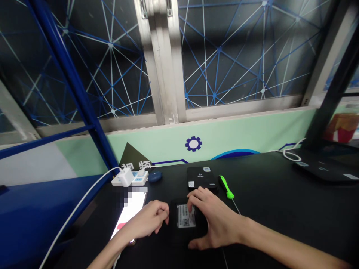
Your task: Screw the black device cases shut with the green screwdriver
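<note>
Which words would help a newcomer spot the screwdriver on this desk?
On the black desk below the window, look at the flat black box beyond the person's right hand. Just right of it lies a screwdriver, the only thing with a bright green handle, its thin shaft pointing toward the person.

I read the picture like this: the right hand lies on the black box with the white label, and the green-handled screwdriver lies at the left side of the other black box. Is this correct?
Not quite. The head view shows the green-handled screwdriver at the right side of the other black box. The right hand does lie on the black box with the white label.
</note>
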`<state>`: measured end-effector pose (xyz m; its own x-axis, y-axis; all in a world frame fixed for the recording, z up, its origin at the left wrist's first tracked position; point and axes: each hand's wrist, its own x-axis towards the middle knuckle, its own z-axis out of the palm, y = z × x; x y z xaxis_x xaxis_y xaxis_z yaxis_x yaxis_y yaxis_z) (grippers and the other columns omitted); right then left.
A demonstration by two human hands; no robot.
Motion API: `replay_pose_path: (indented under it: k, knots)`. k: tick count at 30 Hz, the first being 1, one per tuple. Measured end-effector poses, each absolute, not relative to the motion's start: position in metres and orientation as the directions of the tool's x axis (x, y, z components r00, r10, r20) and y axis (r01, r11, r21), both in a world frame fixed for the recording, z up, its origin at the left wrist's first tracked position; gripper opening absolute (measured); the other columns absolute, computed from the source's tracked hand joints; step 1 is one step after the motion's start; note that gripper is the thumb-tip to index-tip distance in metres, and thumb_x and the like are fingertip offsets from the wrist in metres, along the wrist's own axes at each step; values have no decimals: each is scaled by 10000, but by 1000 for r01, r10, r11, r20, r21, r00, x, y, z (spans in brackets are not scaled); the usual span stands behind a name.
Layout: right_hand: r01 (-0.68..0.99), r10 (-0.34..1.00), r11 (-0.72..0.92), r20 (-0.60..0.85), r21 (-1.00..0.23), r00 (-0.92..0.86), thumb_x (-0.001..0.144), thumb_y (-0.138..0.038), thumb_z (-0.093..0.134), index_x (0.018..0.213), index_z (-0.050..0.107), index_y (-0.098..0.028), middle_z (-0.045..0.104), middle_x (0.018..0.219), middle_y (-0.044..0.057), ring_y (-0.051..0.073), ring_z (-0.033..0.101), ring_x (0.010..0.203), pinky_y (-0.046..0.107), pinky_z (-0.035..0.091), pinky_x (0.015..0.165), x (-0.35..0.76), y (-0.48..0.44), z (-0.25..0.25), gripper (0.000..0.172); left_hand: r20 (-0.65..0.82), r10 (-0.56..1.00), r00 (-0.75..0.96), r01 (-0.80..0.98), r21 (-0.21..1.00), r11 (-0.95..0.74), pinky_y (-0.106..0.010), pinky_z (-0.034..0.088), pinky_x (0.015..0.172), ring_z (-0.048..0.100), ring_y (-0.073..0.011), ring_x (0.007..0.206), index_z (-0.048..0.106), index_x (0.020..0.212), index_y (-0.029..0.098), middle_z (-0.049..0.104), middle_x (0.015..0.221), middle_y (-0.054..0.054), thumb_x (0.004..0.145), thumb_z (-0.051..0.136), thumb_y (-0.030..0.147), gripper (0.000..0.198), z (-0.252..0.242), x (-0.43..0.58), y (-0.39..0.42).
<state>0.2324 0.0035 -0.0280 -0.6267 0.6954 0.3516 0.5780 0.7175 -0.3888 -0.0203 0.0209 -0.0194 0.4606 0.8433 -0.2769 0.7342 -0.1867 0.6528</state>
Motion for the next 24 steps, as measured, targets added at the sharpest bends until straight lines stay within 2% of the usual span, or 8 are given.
replay_pose_path:
  k: [5, 16, 24]
  knots:
    - [568, 688, 723, 334, -394, -644, 572, -605, 798, 977, 547, -218, 550, 1067, 71, 266, 492, 928, 408, 412, 846, 233, 4, -30, 613, -277, 838, 470, 724, 664, -187, -174, 314, 385, 392, -92, 357, 550, 734, 187, 464, 459, 65, 897, 381, 341, 281, -21, -21, 21]
    - [557, 690, 711, 278, -429, -668, 554, -504, 842, 1086, 573, -226, 553, 1190, 106, 310, 534, 1037, 441, 425, 928, 239, 3, -27, 657, -265, 839, 474, 725, 659, -201, -169, 316, 382, 414, -89, 366, 571, 760, 181, 484, 491, 57, 928, 380, 412, 344, -26, -22, 23]
    - [527, 685, 705, 264, -475, -679, 612, -493, 826, 1143, 572, -245, 534, 1233, 105, 317, 518, 1101, 464, 414, 967, 240, 4, -26, 639, -240, 845, 478, 712, 669, -213, -169, 338, 383, 425, -90, 373, 583, 755, 180, 490, 499, 55, 918, 372, 349, 316, -32, -24, 25]
